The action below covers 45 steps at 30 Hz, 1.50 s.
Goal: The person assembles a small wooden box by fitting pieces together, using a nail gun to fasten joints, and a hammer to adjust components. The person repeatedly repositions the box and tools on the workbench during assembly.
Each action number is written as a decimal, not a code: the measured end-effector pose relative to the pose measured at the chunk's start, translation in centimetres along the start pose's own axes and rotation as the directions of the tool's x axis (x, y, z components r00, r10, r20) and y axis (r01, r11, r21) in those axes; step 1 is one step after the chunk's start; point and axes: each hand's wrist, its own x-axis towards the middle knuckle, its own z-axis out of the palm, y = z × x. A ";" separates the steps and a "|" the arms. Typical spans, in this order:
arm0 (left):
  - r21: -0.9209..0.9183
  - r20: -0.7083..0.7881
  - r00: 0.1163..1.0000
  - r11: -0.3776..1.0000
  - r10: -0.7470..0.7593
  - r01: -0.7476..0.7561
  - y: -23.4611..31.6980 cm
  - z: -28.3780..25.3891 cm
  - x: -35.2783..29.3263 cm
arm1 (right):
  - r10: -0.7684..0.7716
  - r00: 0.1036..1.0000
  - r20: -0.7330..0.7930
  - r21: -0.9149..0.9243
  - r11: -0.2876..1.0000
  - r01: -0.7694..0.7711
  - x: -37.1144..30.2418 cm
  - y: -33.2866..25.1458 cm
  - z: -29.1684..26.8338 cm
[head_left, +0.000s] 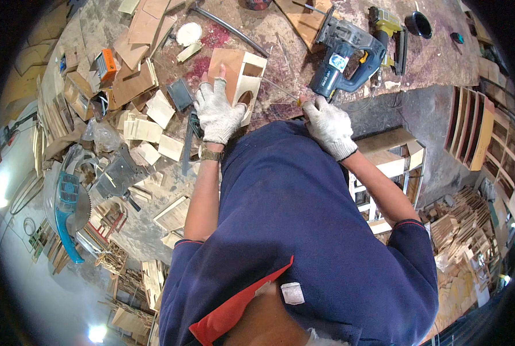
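Both my hands wear white knitted gloves. My left hand [217, 112] lies with its fingers spread on a small wooden box [227, 72], steadying it on the worn workbench [280, 34]. The box has a brown flat face and an open-framed side with a rounded cutout. My right hand [328, 126] is closed around what looks like a screwdriver [281, 90]. Its thin metal shaft points up and left at the box's open side, and a bit of yellow shows at the grip. Whether the tip touches the box I cannot tell.
A dark blue jigsaw [341, 60] lies right of the box, with a yellow-green nail gun [389, 34] and a black cup [419, 25] beyond. A long-handled metal tool [228, 27] rests behind. Wood offcuts [142, 124] and a teal mitre saw [67, 196] are at left.
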 end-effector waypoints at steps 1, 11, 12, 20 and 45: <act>-0.007 0.030 0.999 1.000 -0.012 0.012 0.0 -0.1 0.1 | 0.010 1.000 0.018 -0.003 1.000 -0.010 0.1 -0.1 -0.1; -0.132 -0.111 0.990 0.986 0.083 -0.097 -1.3 0.8 1.1 | 0.327 0.928 0.180 0.546 0.751 -0.370 1.1 0.4 0.1; -0.112 -0.089 0.993 0.990 0.072 -0.081 -1.3 0.9 1.1 | 0.335 0.912 0.235 0.612 0.679 -0.407 1.3 0.5 0.2; -0.110 -0.047 0.998 0.993 0.038 -0.043 -1.2 0.5 1.2 | -0.084 0.682 0.727 0.623 -0.338 -0.706 1.4 2.4 -0.1; -0.150 -0.071 0.994 0.984 0.088 -0.098 -2.7 0.4 2.1 | -0.166 0.631 0.758 0.497 -0.480 -0.723 2.2 3.3 0.0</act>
